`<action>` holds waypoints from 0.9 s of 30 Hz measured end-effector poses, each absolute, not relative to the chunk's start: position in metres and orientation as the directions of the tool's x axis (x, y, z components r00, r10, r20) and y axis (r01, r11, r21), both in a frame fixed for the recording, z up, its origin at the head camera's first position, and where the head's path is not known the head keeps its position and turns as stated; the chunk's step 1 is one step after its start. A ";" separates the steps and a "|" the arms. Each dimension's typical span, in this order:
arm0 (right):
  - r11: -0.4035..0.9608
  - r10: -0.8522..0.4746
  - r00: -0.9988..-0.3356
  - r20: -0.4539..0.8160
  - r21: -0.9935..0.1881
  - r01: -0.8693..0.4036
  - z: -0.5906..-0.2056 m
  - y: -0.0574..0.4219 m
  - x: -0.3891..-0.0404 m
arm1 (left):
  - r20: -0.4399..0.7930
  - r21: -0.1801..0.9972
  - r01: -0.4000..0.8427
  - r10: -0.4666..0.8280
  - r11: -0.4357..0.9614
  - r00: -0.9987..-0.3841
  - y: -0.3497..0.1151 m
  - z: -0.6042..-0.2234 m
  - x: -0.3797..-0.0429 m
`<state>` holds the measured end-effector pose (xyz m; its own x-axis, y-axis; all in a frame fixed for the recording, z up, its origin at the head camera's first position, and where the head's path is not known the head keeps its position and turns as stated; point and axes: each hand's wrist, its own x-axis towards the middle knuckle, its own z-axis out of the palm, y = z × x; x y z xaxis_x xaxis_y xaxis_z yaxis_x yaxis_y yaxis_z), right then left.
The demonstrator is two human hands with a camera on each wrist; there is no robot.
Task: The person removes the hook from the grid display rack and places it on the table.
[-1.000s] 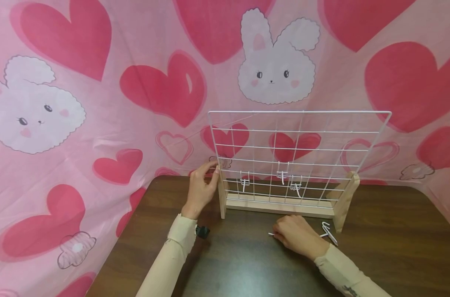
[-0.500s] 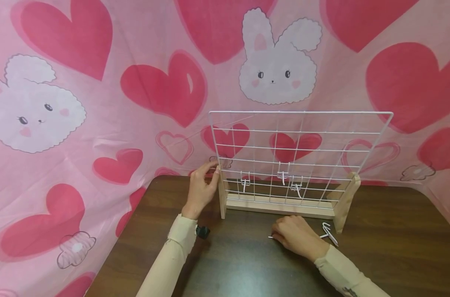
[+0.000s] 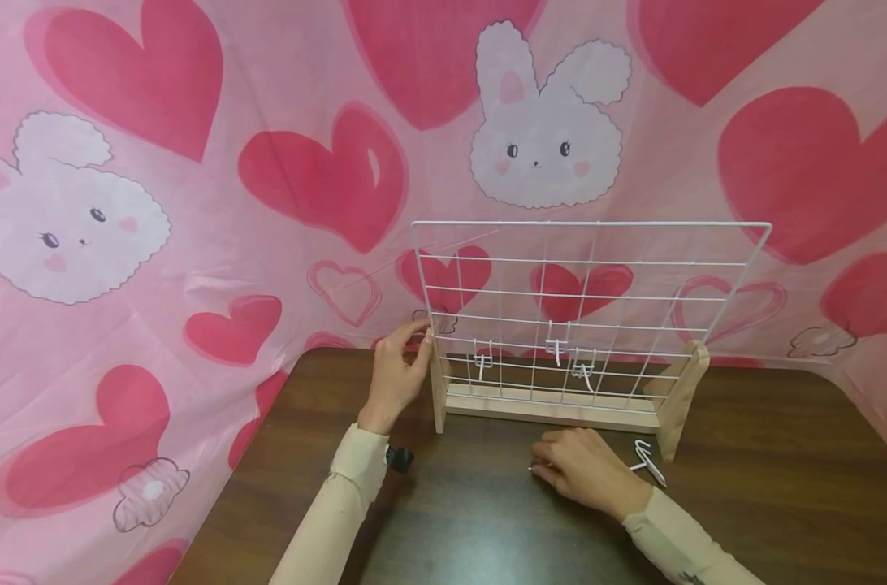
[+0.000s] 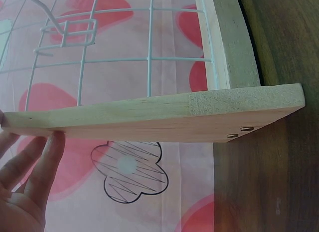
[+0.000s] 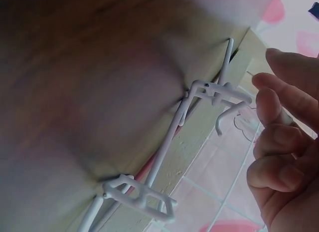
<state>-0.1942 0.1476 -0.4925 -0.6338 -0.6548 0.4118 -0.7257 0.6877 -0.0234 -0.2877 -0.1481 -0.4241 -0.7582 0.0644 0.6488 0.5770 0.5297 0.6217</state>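
A white wire grid (image 3: 590, 223) stands in a pale wooden frame, with its crossbar (image 3: 553, 406) low at the front. My left hand (image 3: 398, 374) grips the top of the left wooden upright (image 4: 134, 112) between fingers and thumb. Low over the table, my right hand (image 3: 586, 471) has its fingers curled. In the right wrist view its fingertips meet the end of a white wire hook (image 5: 199, 85); from the head only a small white tip shows beside them. A second loose hook (image 3: 654, 471) lies behind that hand, close to the right wooden upright (image 3: 683, 406).
Three white hooks hang on the lower grid: one at left (image 3: 483, 361), one in the middle (image 3: 556, 348) and one beside it (image 3: 583, 370). The brown table (image 3: 780, 504) ends close behind the stand, against a pink cloth (image 3: 429, 179) with hearts and rabbits.
My right hand has shifted slightly left, and less of the white tip shows at its fingers. The left hand and the rack have kept their places.
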 end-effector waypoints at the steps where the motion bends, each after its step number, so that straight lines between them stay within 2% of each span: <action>1: 0.688 -0.652 -0.632 0.419 -0.022 -0.725 -0.492 0.147 -0.194 | 0.650 0.621 0.578 0.064 0.529 -0.757 -0.148 -0.424 -0.288; 5: 0.683 -0.645 -0.610 0.461 -0.011 -0.730 -0.490 0.147 -0.193 | 0.656 0.616 0.584 0.066 0.528 -0.751 -0.148 -0.424 -0.288; 14: 0.635 -0.597 -0.508 0.621 -0.021 -0.772 -0.479 0.147 -0.193 | 0.651 0.617 0.580 0.068 0.532 -0.756 -0.148 -0.424 -0.288; 27: 0.605 -0.534 -0.427 0.730 -0.023 -0.796 -0.452 0.150 -0.192 | 0.667 0.604 0.597 0.075 0.529 -0.741 -0.148 -0.424 -0.289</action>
